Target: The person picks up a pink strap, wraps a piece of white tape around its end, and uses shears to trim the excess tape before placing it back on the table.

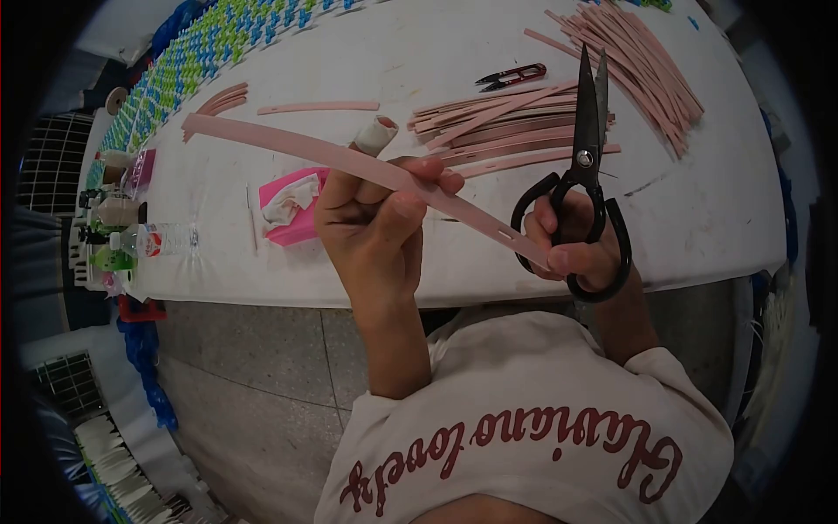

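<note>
A long pale-pink strip (297, 148) slants across the view, with a small slot near its lower right end. My left hand (371, 227) is closed on its middle, gripping it between thumb and fingers; one finger wears a white wrapping (375, 135). My right hand (576, 244) has its fingers through the black handles of a pair of scissors (587, 144), whose dark blades point away from me, slightly parted. The thumb and finger of that same hand also pinch the lower right end of the strip.
On the white table (698, 218) lie a stack of pink strips (515, 131), a larger bundle (646, 70), red-handled thread snips (515, 77) and a pink tissue pack (292, 210). A clear bottle (161, 240) lies at left; blue-green woven pieces (201, 52) line the far left edge.
</note>
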A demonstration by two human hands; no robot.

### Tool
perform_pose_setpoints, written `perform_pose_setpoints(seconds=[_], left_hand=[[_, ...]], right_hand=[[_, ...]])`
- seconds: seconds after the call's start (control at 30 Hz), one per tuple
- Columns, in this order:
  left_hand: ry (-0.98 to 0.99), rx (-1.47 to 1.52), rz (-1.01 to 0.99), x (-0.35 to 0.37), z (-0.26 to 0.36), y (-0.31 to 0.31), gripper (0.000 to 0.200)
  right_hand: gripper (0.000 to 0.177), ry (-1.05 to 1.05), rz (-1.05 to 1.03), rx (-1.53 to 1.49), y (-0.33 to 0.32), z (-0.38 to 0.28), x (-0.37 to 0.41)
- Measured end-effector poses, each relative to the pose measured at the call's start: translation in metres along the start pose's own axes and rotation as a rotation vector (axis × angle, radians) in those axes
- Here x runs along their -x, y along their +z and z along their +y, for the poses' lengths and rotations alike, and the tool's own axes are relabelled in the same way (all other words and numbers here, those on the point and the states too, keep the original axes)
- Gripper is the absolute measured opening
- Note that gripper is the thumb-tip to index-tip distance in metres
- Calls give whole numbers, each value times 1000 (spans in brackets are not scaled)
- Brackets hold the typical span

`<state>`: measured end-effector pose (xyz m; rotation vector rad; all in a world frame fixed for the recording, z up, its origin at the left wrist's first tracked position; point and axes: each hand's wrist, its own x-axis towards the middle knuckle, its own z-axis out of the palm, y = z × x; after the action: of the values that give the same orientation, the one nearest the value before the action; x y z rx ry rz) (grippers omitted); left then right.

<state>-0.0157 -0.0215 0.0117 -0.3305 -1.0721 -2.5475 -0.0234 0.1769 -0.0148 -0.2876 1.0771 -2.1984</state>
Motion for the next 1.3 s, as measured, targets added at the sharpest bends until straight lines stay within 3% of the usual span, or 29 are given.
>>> perform_pose_setpoints(seconds=[0.3,0.6,0.73,0.93,1.07,1.3], left_hand=[[98,14,-11,-4,5,-6,50],[40,49,-20,-4,5,0,47],[99,9,44,-6,12,-3,46],[112,-83,44,-7,24,-12,51],[200,9,129,-11,27,-15,44],[168,21,114,-10,24,-22,45]], right_hand=[[33,13,43,172,-17,-8,16],[37,79,38,283,-34,-4,26],[33,85,123,281,-37,-1,30],[33,138,93,366,-47,-5,35],[34,113,109,367,-57,0,39],[34,54,109,386,-60,-3,43]])
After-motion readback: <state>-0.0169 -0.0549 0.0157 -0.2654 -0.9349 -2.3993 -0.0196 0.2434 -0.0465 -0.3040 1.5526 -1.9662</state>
